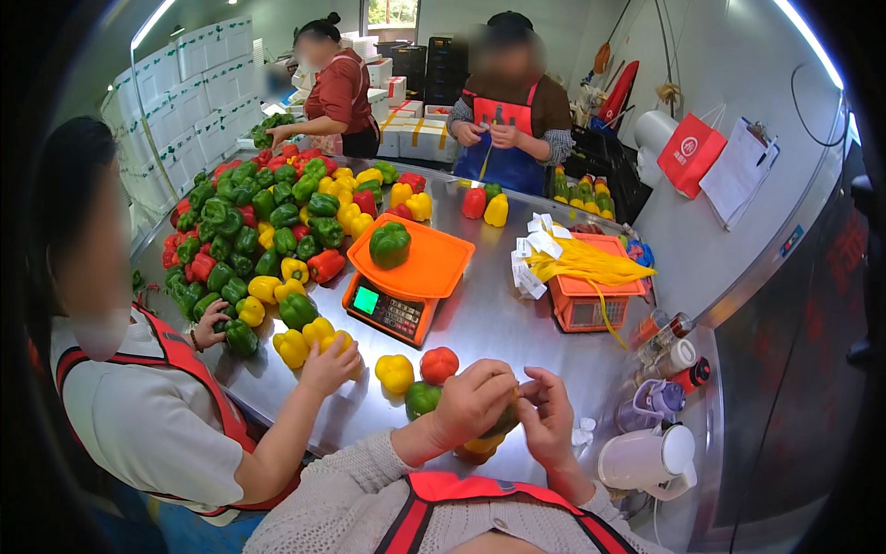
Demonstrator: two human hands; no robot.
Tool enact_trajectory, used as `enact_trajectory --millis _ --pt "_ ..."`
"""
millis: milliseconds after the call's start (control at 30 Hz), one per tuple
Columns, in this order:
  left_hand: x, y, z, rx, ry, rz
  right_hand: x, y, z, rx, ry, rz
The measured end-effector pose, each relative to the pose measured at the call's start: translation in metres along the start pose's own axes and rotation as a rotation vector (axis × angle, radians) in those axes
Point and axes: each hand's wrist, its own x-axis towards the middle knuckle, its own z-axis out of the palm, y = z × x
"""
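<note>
Closest to the camera, the left hand (472, 399) and right hand (546, 417) are bunched together just above the near edge of the steel table (498, 319). Left fingers are curled around a greenish pepper (506, 420); the right fingertips are pinched narrow at its top. Most of that pepper is hidden behind the hands, so I can't tell which way its stem points or how its long axis runs. Just under the hands sits an orange-yellow pepper (478, 447), and right beside them a green pepper (422, 399), a red pepper (438, 365) and a yellow pepper (394, 372).

To the right, a white kettle (646, 459) and some small jars (672, 346). On the left, a co-worker's hand (328, 365) rests on yellow peppers.

Mid-table, an orange scale (397, 295) with a green pepper on its tray, plus a second orange scale (591, 295) under a bundle of yellow ties (586, 263) and white rectangular labels (531, 263).

Further back, a big pepper pile (268, 222), then stacked white boxes (198, 69) along the left wall and a red paper bag (690, 152) hanging at right.
</note>
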Motion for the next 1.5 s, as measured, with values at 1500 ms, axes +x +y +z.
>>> enact_trajectory --millis 1500 --pt "0.002 -0.001 -0.011 -0.454 -0.523 -0.308 0.011 0.045 -0.051 0.509 0.101 0.342"
